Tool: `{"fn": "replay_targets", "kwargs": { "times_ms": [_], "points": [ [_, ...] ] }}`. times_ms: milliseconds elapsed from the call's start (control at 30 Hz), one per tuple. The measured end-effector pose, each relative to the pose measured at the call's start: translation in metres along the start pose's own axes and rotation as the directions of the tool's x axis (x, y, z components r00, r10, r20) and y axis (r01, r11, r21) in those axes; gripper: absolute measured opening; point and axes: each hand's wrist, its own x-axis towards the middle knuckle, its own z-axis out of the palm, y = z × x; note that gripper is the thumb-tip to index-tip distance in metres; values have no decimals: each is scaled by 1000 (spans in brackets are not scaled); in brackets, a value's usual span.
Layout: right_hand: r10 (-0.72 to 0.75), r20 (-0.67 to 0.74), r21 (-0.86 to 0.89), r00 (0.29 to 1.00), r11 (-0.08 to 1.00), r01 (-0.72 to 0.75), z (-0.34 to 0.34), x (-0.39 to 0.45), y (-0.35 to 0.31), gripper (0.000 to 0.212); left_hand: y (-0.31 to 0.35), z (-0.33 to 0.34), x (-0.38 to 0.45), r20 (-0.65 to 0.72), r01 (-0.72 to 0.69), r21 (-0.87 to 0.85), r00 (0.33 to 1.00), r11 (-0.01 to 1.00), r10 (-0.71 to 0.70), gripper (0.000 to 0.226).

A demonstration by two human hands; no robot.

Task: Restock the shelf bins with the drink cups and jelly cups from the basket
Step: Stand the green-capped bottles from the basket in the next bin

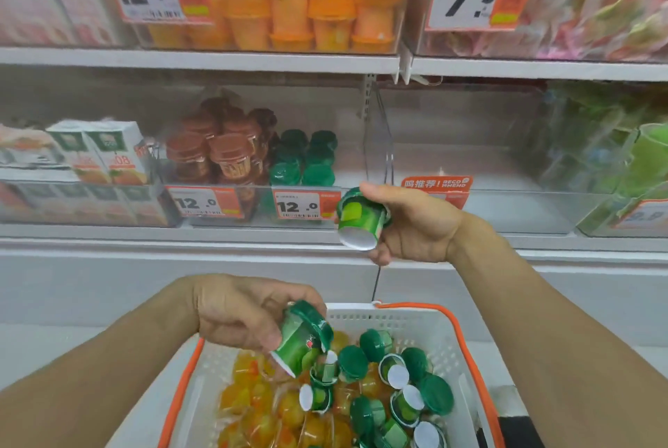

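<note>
Right hand (405,227) is raised to the front lip of the middle shelf, fingers and thumb curled round a green plastic drink cup with a dark green lid (361,218), tipped so its white base faces the camera. Left hand (245,313) sits lower, over the near-left part of the basket, gripping a second green lidded cup (302,337), also tilted, base down-left.

White plastic shopping basket with orange rim (415,321): green cups (397,386) heaped toward its right side, clear yellow-orange jelly cups (253,397) along its left and centre.

Target, by judgement: clear acrylic shelf bin (231,190) on the middle shelf, where matching green-lidded cups (307,158) stand upright beside brown-lidded ones (217,151). The right-hand cup is just beside that bin's front right corner, slightly below its wall.

Method note: turn the cup lid-up before release, lift over the front wall, set it in the green rows rather than the brown. The left-hand cup should wait until the bin opening is free.
</note>
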Motion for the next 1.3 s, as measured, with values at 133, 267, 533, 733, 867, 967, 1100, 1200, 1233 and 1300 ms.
{"fn": "replay_targets", "kwargs": {
  "times_ms": [133,267,533,733,867,967,1100,1200,1233,1300],
  "points": [
    [-146,-109,10,983,989,148,24,23,-19,37,29,-13,-25,-66,-42,-176,997,984,30,56],
    [-256,-363,-108,896,967,233,35,51,-33,58,38,-15,-29,-431,-71,-88,902,994,26,51],
    [-431,-594,-539,679,840,63,24,101,-44,61,44,-12,-29,-607,51,547,712,836,353,53],
    [-185,-436,-655,881,737,-169,22,142,-52,67,35,-21,-37,-492,59,666,784,744,378,46],
    [-68,-369,-647,927,735,-204,19,146,-57,54,31,-26,-37,-458,83,686,821,722,341,46],
    [-69,-360,-660,930,723,-202,20,147,-55,34,30,-28,-35,-456,85,688,823,721,338,49],
    [-153,-364,-704,919,690,-165,16,154,-50,27,32,-28,-30,-487,101,698,792,709,368,55],
    [-189,-354,-723,916,676,-140,15,154,-47,28,35,-25,-27,-519,109,687,765,718,381,58],
    [-199,-355,-725,913,676,-135,15,154,-46,29,35,-25,-26,-527,104,681,757,725,386,58],
    [-221,-360,-732,906,669,-127,13,156,-43,30,37,-24,-24,-537,80,662,744,745,397,56]
  ]
}}
